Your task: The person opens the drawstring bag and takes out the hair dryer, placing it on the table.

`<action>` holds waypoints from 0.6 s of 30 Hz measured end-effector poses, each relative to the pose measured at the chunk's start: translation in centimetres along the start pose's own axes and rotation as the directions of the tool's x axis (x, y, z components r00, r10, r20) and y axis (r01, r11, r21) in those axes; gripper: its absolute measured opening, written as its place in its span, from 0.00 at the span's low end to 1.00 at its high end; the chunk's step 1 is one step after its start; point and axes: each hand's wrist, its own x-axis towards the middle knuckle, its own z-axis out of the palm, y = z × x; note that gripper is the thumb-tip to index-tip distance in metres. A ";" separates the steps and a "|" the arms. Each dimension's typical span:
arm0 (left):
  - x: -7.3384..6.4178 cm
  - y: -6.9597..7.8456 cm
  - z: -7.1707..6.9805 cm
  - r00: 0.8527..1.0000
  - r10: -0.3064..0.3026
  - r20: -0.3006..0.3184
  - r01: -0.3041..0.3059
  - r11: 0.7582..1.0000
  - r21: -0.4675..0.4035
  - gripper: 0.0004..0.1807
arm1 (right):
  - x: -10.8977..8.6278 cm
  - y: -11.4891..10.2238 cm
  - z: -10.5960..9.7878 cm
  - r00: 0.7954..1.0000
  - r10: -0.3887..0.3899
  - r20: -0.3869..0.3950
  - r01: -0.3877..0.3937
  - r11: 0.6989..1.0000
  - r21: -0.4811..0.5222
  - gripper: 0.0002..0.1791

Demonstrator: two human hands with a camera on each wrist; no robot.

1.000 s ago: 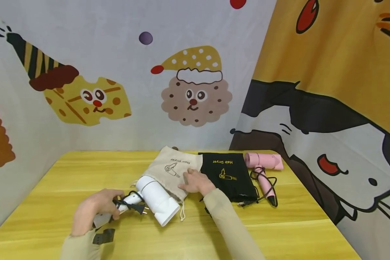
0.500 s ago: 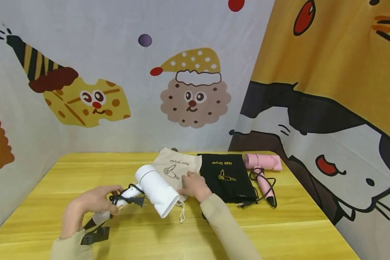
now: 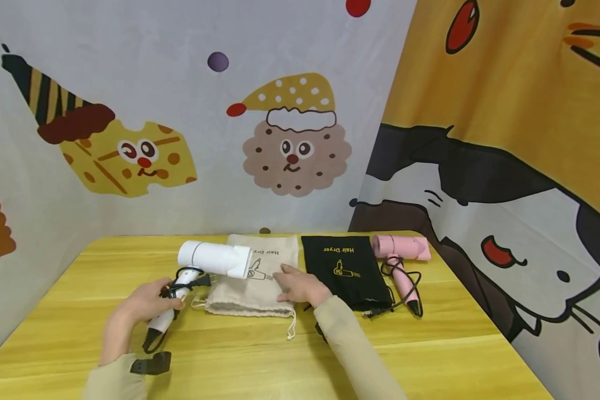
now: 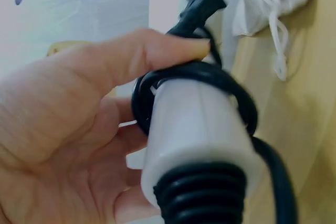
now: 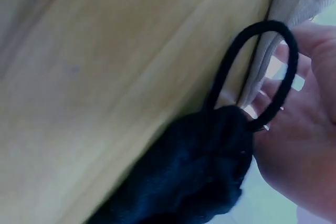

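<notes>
My left hand [image 3: 142, 303] grips a white hair dryer [image 3: 215, 258] by its handle, with the barrel raised and the nozzle pointing right over the beige bag. A black cord [image 4: 194, 71] is wound around the handle, and my thumb lies across it in the left wrist view. The beige drawstring bag [image 3: 252, 291], printed "Hair Dryer", lies flat with its mouth toward me. My right hand [image 3: 302, 286] rests at this bag's right edge, fingers extended. In the right wrist view, a black cord loop [image 5: 286, 77] passes in front of that hand.
A black drawstring bag [image 3: 347, 288] lies just right of the beige one. Beyond it, a pink hair dryer [image 3: 407, 248] with its cord wrapped lies near the right edge of the wooden table [image 3: 240, 355]. A printed curtain [image 3: 205, 211] stands behind the table.
The white hair dryer has come away from the beige bag, lifted and turned to the left by my left hand. The bag now lies flatter, its mouth facing me. My right hand stays on it.
</notes>
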 end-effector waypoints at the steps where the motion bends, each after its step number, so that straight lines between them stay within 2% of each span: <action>1: 0.2 -0.1 0.1 1.000 -0.011 -0.016 0.011 1.000 0.013 0.39 | 0.0 0.2 0.0 1.000 -0.002 0.002 0.002 1.000 0.010 0.37; 5: 0.7 -0.4 0.3 0.994 -0.054 -0.091 0.057 0.998 0.029 0.34 | 0.0 0.7 0.1 1.000 0.004 0.010 -0.005 0.999 0.047 0.35; 9: 0.7 -0.6 0.6 0.984 -0.090 -0.156 0.100 0.993 0.056 0.24 | 0.0 0.9 0.0 1.000 0.016 0.014 -0.016 0.999 0.039 0.34; 13: 0.7 -0.9 0.9 0.974 -0.108 -0.197 0.132 0.985 0.109 0.26 | -0.2 0.8 -0.2 1.000 0.025 0.006 -0.025 0.999 0.034 0.33; 18: 0.7 -1.5 1.2 0.958 -0.141 -0.251 0.168 0.982 0.089 0.23 | -0.6 0.7 -0.3 0.999 0.031 -0.007 -0.031 0.999 0.029 0.32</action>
